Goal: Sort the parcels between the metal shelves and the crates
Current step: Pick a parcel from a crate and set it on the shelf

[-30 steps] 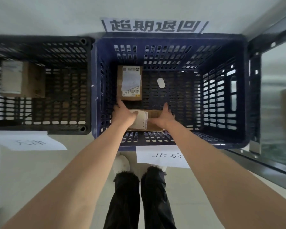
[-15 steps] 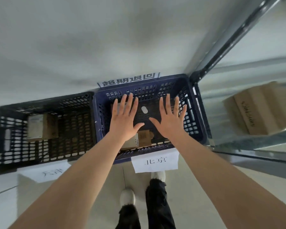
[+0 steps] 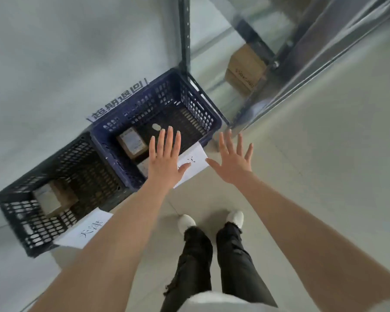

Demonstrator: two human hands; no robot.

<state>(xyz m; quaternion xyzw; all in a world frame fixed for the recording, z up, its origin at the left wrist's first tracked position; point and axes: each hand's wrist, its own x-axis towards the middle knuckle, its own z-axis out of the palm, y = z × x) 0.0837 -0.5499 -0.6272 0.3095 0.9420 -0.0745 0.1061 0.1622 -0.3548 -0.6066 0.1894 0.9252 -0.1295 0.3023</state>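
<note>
**Me:** Over the near rim of the blue crate (image 3: 144, 106), my left hand (image 3: 164, 161) is spread flat, fingers straight, holding nothing. My right hand (image 3: 233, 161) is spread the same way, also empty, over bare floor just right of that crate.

**Asker:** Where are the parcels?

**Me:** One brown parcel (image 3: 132, 143) with a white shipping label lies inside the blue crate, toward its left side. A second parcel (image 3: 143, 166) lies nearer me in the same crate, mostly hidden behind my left hand. A small white oval object (image 3: 156, 126) sits on the crate floor further in; I cannot tell what it is.

**Asker:** And the other crate?

**Me:** The black crate (image 3: 54, 161) stands touching the blue one on its left. It holds one cardboard parcel (image 3: 52, 198).

**Asker:** Anything on the shelves?

**Me:** To the far right, past the metal shelf post (image 3: 184, 41), a blurred cardboard box (image 3: 245, 68) rests on a shelf.

**Asker:** Any signs?

**Me:** A paper label (image 3: 193, 163) lies on the floor before the blue crate, another paper sheet (image 3: 86, 230) before the black one, and a printed wall sign (image 3: 119, 101) hangs behind the blue crate.
</note>
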